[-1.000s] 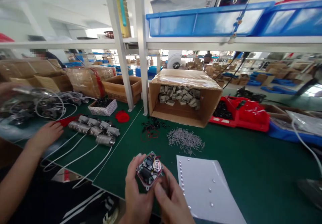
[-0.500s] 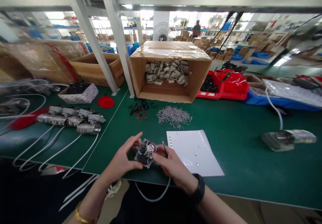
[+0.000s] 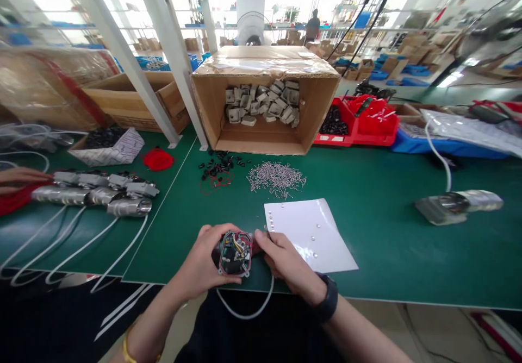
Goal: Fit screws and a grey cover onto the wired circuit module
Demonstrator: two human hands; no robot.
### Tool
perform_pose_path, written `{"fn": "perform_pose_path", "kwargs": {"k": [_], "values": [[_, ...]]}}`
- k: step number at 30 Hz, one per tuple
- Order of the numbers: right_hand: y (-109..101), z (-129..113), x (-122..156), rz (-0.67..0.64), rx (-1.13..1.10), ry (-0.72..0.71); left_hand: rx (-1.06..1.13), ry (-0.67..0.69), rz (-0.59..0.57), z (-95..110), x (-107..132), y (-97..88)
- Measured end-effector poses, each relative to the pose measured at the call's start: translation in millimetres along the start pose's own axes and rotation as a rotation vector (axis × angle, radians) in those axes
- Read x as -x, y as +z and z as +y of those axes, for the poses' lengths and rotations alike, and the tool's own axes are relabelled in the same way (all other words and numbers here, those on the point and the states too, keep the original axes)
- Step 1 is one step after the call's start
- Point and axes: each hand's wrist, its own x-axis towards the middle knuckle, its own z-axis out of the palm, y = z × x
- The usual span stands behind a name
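Note:
My left hand (image 3: 206,260) is wrapped round an open octagonal housing (image 3: 235,253), whose inside shows a crowd of coloured wires, black parts and a red seal along the rim. My right hand (image 3: 285,257) is at the housing's right side, thumb and fingers pinched together. The end of a thin dark object shows at its fingertips, too small to name. A grey cable (image 3: 247,317) loops below the housing near the table's front edge. Right of the hands lies a white sheet (image 3: 330,249) with several small shiny pieces on it.
Behind the hands lie a pile of screws (image 3: 276,177) and black parts (image 3: 222,164). A cardboard box (image 3: 263,140) holds grey housings. Cabled metal units (image 3: 126,206) lie left, where another person's hand (image 3: 20,178) touches red mesh. Another unit (image 3: 460,205) lies right.
The view has shifted, so the table sits slightly higher and further left. The housing has turned in my left hand, and my right fingers moved off its face to its side. Another person's hand appeared at left.

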Motion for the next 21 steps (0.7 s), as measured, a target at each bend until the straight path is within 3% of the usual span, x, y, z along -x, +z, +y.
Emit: {"fn": "perform_pose_path", "kwargs": {"k": [3, 5, 8, 11, 15, 21], "values": [[-8.5, -13.2, -1.3, 0.096, 0.388, -0.212, -0.032, 0.061, 0.059, 5.2, 7.2, 13.1], [-10.2, -18.9, -2.9, 0.022, 0.468, -0.213, -0.007, 0.056, 0.108, 3.9, 9.9, 22.1], [-6.2, -16.0, -2.4, -0.124, 0.427, -0.176, 0.089, -0.033, 0.188, -1.7, 13.9, 34.0], [2.6, -2.2, 3.5, -0.065, 0.363, -0.208, 0.186, -0.108, 0.238, -3.8, 20.9, 38.8], [13.0, 12.4, 13.6, 0.007, 0.208, -0.16, 0.387, -0.091, 0.156, 6.9, 31.7, 31.0], [17.3, 4.6, 23.8, -0.052, 0.062, -0.195, 0.555, -0.283, 0.23, 24.3, 31.6, 25.7]]}}
